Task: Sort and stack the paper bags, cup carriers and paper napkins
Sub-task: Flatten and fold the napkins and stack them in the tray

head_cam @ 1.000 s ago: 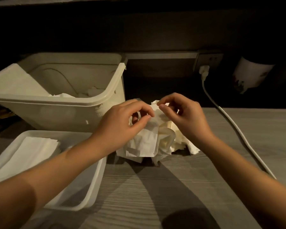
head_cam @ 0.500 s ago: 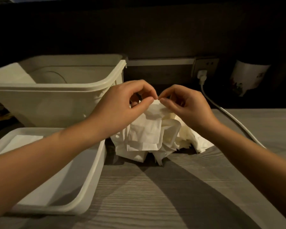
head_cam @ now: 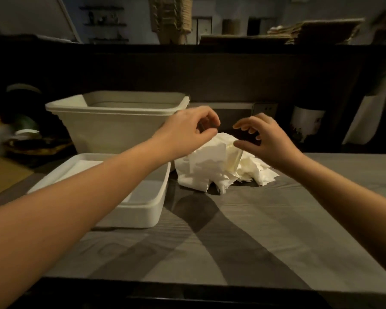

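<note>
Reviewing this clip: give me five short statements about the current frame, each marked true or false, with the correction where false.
1. The napkin pile lies on the table, to the right of the shallow tray. True.
2. The napkin pile sits inside the deep bin. False: it lies on the table beside the bin.
3. The right hand is clenched into a fist. False: its thumb and fingers are apart, loosely curled above the pile.
4. The shallow tray stands nearer the person than the deep bin. True.
5. The left hand rests inside the shallow tray. False: it is raised at the top of the pile; only the forearm crosses over the tray.
</note>
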A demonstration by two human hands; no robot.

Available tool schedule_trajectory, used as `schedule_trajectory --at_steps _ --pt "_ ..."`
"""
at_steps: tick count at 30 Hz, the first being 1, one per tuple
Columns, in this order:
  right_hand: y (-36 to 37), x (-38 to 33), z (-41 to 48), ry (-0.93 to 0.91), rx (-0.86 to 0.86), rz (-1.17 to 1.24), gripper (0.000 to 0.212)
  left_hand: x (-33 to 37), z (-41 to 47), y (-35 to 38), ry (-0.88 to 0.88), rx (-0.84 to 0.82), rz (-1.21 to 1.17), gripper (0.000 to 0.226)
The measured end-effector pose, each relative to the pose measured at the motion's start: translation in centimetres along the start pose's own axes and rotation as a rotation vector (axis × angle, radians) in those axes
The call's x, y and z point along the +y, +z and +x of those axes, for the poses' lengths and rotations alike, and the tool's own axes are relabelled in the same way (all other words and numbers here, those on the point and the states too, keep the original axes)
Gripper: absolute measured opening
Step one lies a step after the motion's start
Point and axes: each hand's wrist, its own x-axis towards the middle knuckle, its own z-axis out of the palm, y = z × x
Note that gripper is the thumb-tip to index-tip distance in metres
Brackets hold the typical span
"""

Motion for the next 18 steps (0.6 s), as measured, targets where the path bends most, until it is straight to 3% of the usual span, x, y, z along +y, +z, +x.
schedule_trajectory --at_steps 4,10,14,18 --pt "-0.5 -1.4 -1.6 0.031 -0.156 -0.138 0.066 0.1 -2.2 -0.1 -0.076 -0.042 -0.003 0.018" --pt "1.8 -2.6 -1.2 0.091 -0.309 -0.18 0.081 -0.8 -2.4 1.7 -0.219 -0.177 0.145 0.052" --pt "3.5 -1.8 1.1 0.207 -0.228 0.032 0.063 -2.0 0.3 3.0 -0.392 -0.134 -0.024 0.052" --pt "4.8 0.8 3.1 0.329 -0.124 0.064 0.054 -2.9 3.3 5.0 -0.414 -0.162 0.093 0.049"
